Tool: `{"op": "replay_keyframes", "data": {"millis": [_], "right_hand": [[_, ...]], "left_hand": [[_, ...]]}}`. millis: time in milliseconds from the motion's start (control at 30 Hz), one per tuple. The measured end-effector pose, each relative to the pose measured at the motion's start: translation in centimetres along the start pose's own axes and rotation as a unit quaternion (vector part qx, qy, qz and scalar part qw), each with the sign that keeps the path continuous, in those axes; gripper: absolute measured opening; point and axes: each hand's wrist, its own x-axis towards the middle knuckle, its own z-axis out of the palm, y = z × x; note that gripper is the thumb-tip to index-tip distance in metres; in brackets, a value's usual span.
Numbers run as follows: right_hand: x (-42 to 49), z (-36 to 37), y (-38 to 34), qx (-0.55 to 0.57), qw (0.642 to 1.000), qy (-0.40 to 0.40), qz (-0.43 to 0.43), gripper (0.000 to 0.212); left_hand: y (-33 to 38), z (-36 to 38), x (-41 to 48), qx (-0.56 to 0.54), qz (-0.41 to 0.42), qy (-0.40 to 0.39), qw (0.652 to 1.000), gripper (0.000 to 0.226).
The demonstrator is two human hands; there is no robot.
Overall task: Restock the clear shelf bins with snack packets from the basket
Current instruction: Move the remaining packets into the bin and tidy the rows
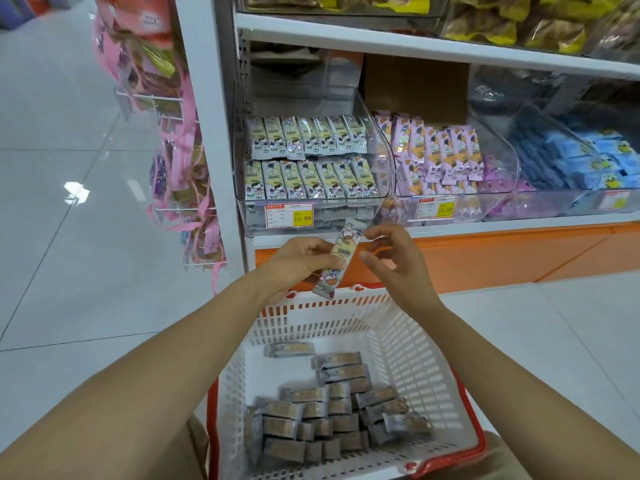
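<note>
My left hand [304,259] grips a long snack packet [341,258] held upright just below the leftmost clear bin [377,157]. My right hand [391,258] hovers beside the packet with its fingers loosely curled and its fingertips close to the packet's top; it holds nothing. That bin holds two rows of matching green-and-white packets [308,157] standing on end. Below my hands, a white basket [408,337] with a red rim rests by my lap and contains several more packets [332,410] lying flat.
A second clear bin [498,157] with purple packets and a third bin with blue packets [588,161] stand to the right. Price labels [289,216] hang on the bin fronts. A rack of pink hanging packets [180,168] sticks out on the left. An orange shelf base [519,254] runs below.
</note>
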Motion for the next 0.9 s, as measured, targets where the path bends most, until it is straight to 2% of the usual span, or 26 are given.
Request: {"op": "replay_keyframes", "data": {"millis": [133, 267, 367, 400, 467, 567, 600, 733, 800, 900], "right_hand": [[-0.1, -0.5, 0.1, -0.085, 0.992, -0.023, -0.085, 0.051], [-0.1, -1.3, 0.3, -0.125, 0.986, -0.059, -0.096, 0.036], [-0.1, -1.9, -0.2, -0.122, 0.988, -0.031, -0.092, 0.027], [0.0, -2.1, -0.5, -0.118, 0.989, -0.013, -0.089, 0.025], [0.3, -2.4, -1.0, -0.102, 0.991, 0.038, -0.072, 0.022], [1.3, -2.9, -1.8, -0.091, 0.986, 0.125, -0.058, 0.017], [1.8, -3.0, -2.0, -0.098, 0.982, 0.147, -0.060, 0.016], [4.3, -2.3, -2.6, -0.164, 0.965, 0.196, -0.061, 0.016], [5.4, -1.6, -2.6, -0.211, 0.954, 0.205, -0.058, 0.017], [6.9, -0.8, -2.1, -0.273, 0.939, 0.204, -0.042, 0.021]], "left_hand": [[0.9, 0.2, -0.1, 0.027, -0.009, -0.022, 0.999, 0.019], [1.3, -0.2, -0.6, 0.081, 0.003, -0.002, 0.997, 0.016], [1.6, 0.0, -0.9, 0.100, 0.101, 0.040, 0.989, 0.015], [1.8, 0.1, -0.9, 0.126, 0.160, 0.078, 0.976, 0.017], [2.0, -0.1, -0.8, 0.205, 0.277, 0.173, 0.923, 0.022], [2.3, -0.9, -0.2, 0.354, 0.397, 0.300, 0.792, 0.030], [2.3, -1.2, 0.0, 0.408, 0.396, 0.311, 0.761, 0.036], [0.8, -2.3, 0.8, 0.603, 0.273, 0.241, 0.710, 0.068], [0.3, -2.6, 0.9, 0.635, 0.267, 0.237, 0.686, 0.075], [0.4, -2.7, 0.6, 0.647, 0.272, 0.238, 0.672, 0.078]]}}
